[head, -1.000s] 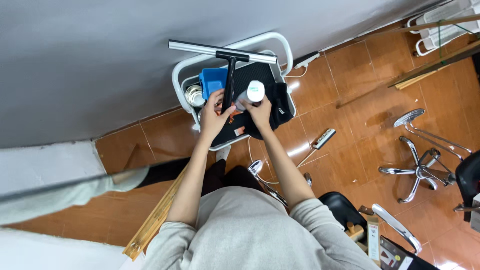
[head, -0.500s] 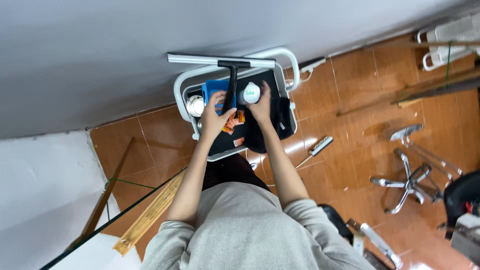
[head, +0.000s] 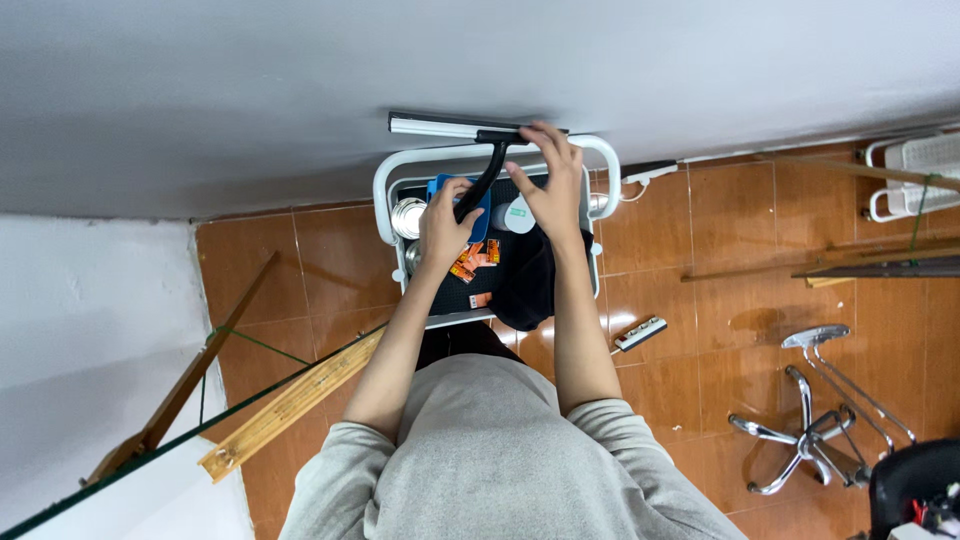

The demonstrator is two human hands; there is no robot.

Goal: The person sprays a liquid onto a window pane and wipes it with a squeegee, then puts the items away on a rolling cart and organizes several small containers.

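— So which step is this?
— Taking up the squeegee [head: 470,130]: left hand [head: 445,215] is clenched round its black handle, right hand [head: 550,180] rests fingers-spread on the blade bar, above the cart [head: 395,160].
— Next?
— Probably a firmer right-hand grasp before lifting.

This looks like a room in a home or small office under cleaning or refitting, though the steep downward view leaves that uncertain. The floor is glazed reddish-brown ceramic tile [head: 300,270] meeting a plain grey painted wall [head: 300,90]. A white-framed utility cart [head: 385,185] carries supplies. A chrome five-star chair base [head: 815,440] lies loose on the tiles, near a white power strip [head: 640,333]. A long pale wooden batten [head: 290,405] and a white plastic rack [head: 915,175] lean at the edges.
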